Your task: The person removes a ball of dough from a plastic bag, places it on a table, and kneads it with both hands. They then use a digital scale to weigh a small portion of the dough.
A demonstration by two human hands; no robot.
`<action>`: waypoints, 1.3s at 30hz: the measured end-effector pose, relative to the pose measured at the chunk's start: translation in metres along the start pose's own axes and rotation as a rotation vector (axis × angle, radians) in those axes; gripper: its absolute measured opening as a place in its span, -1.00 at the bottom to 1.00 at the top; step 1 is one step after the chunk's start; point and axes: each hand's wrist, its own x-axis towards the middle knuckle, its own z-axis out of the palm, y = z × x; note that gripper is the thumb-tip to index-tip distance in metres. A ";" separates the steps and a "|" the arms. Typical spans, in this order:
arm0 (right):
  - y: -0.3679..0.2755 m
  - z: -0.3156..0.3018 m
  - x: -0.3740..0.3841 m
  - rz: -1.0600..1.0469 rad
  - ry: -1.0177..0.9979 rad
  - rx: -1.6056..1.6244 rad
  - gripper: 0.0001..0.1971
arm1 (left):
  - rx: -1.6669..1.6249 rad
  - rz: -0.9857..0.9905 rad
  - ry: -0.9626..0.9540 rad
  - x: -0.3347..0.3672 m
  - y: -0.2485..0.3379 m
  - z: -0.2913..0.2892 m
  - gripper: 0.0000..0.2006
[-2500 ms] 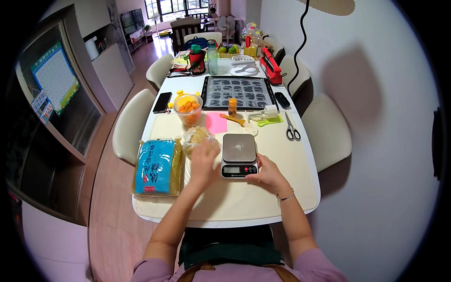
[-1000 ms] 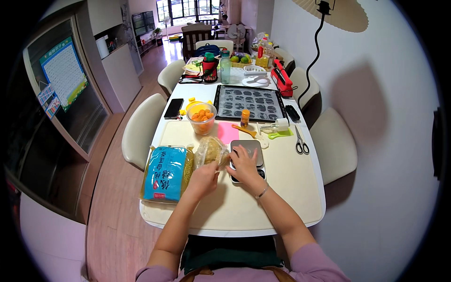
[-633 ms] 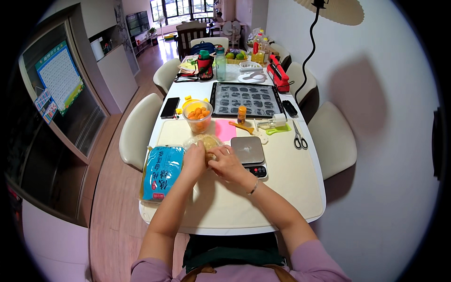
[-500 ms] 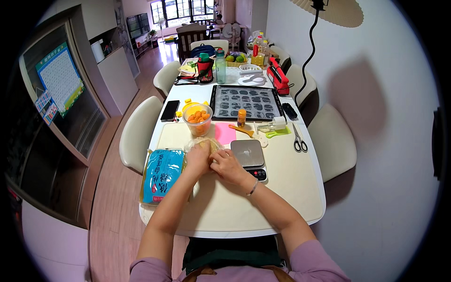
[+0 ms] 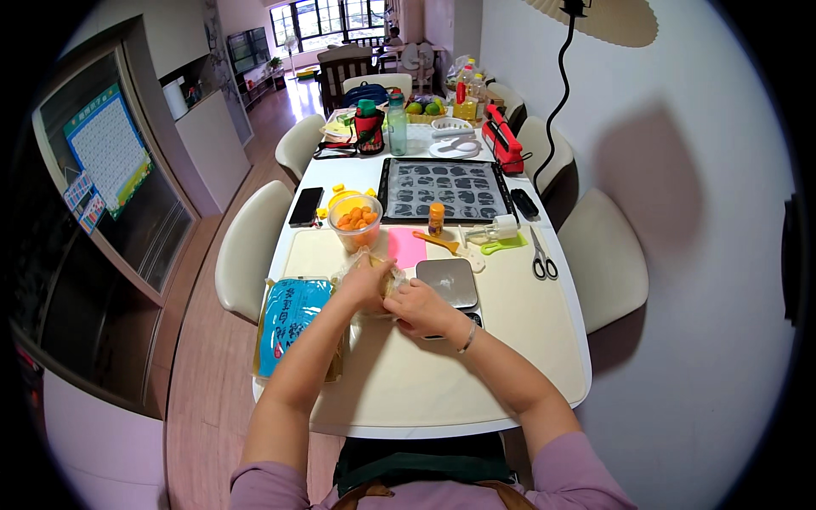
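Observation:
A clear plastic bag with something pale, dough-like, in it (image 5: pixel 393 275) lies on the cream mat, partly hidden by my hands. My left hand (image 5: pixel 365 285) rests over its top with fingers curled onto it. Fingers bent, my right hand (image 5: pixel 422 308) pinches the bag's near right side. Just beyond stands a clear tub of orange balls (image 5: pixel 355 219). Beside my right hand is a kitchen scale (image 5: pixel 448 283), its near panel mostly covered by that hand. To the left of my left forearm lies a blue packet (image 5: pixel 295 316).
Behind the mat sits a black baking tray with a patterned liner (image 5: pixel 446 189). A pink sheet (image 5: pixel 407 246), an orange-capped jar (image 5: pixel 436 219), an orange spatula (image 5: pixel 435 241), and scissors (image 5: pixel 541 259) lie around the scale. A phone (image 5: pixel 307 206) is at the left edge.
My right hand has shifted slightly right and nearer, now covering most of the scale's panel. More of the bag shows between my hands. The left hand stays on it.

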 end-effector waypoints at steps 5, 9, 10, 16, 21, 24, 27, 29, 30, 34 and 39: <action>0.007 0.003 -0.008 0.097 0.007 -0.040 -0.82 | -0.051 0.067 0.099 -0.010 -0.004 0.001 0.14; 0.011 0.017 -0.008 0.381 0.064 -0.168 -0.81 | -0.187 0.102 0.234 -0.010 -0.011 0.001 0.08; 0.009 0.016 -0.006 0.440 0.068 -0.178 -0.79 | -0.218 0.119 0.275 -0.007 -0.019 0.001 0.07; 0.005 0.004 0.020 0.687 0.008 -0.047 -0.57 | -0.477 0.149 0.298 0.005 -0.048 0.001 0.00; 0.019 0.002 0.035 0.808 -0.019 0.189 -0.45 | -0.514 0.157 0.301 0.000 -0.042 -0.002 0.01; 0.024 0.009 0.040 0.798 -0.004 0.260 -0.45 | -0.334 0.121 0.314 0.000 -0.035 0.000 0.02; 0.012 -0.001 0.045 0.783 -0.005 0.261 -0.48 | -0.267 0.019 0.254 -0.006 -0.027 -0.002 0.03; 0.020 0.007 0.039 0.757 0.004 0.258 -0.49 | -0.353 -0.026 0.232 -0.009 -0.014 -0.009 0.00; 0.022 0.010 0.037 0.749 0.020 0.271 -0.48 | -0.374 -0.089 0.265 -0.012 -0.006 -0.010 0.00; 0.030 0.016 0.032 0.722 0.044 0.258 -0.49 | -0.320 -0.201 0.395 -0.012 0.020 0.001 -0.08; 0.016 0.018 0.027 0.624 -0.236 -0.036 -0.50 | 0.113 -0.125 0.372 -0.010 0.026 0.028 -0.10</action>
